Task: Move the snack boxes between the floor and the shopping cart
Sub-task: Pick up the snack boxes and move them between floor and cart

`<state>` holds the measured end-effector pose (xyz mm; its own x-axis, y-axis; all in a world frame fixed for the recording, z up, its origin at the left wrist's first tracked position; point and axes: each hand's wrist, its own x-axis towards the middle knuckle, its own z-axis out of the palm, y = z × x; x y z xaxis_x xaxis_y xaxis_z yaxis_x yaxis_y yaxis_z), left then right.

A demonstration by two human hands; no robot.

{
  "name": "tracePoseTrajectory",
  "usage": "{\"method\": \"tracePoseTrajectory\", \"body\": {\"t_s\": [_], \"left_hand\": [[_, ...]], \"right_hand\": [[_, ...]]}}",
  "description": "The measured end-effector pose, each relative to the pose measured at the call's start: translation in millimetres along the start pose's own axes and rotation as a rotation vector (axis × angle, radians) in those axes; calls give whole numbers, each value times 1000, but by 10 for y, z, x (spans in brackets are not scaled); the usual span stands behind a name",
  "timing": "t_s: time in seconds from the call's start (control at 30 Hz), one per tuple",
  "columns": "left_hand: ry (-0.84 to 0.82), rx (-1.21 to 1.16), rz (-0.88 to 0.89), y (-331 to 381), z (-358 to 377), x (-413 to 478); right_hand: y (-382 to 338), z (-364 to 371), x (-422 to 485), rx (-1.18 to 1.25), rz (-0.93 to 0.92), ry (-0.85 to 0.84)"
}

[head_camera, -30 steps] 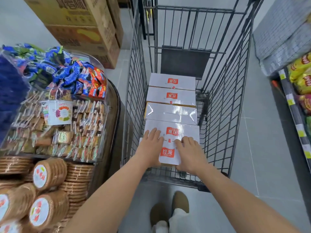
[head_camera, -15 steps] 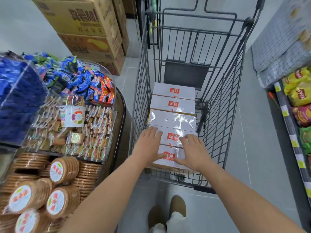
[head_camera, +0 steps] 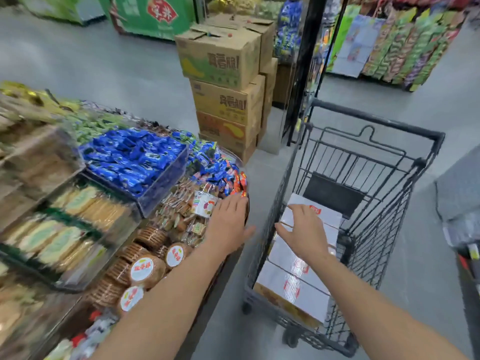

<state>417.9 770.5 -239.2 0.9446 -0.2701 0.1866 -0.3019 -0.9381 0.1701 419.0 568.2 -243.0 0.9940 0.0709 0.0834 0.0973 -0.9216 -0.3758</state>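
Both hands, left hand [head_camera: 228, 224] and right hand [head_camera: 304, 233], hover empty, fingers [head_camera: 283, 227] spread

Head view down toward shopping cart [head_camera: 376, 121]

Shop: snack displays [head_camera: 135, 157]; shopping cart [head_camera: 376, 119]

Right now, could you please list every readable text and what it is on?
"真香脆!": stacked cardboard cartons, slightly blurred.
Red logos on white snack boxes: too blurred.
Round labels on biscuit packs: too blurred.
Red sign on green display: too blurred.
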Motion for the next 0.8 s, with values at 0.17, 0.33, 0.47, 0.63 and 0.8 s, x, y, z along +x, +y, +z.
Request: {"method": "tracePoseTrajectory", "body": {"t_s": [0.17,0.33,0.47,0.63,0.8], "left_hand": [[91,80,-219,-336,-615,-385],[206,68,-505,-510,-1169,-1235],[297,148,-691,-517,-1616,-2203],[434,249,-965,-332,-2238,-3736],[589,410,-1246,218,-2717,-5379]], "right_hand": [[-782,-173,107,46,-179,-2],[-1612,-229,-44,164,-419,-49],[-2398,-165,-538,220,-627,-115],[-3431,-87,-1717,280,-921,-249],[-4200,-218,-3238,376,-1233,-387]]}}
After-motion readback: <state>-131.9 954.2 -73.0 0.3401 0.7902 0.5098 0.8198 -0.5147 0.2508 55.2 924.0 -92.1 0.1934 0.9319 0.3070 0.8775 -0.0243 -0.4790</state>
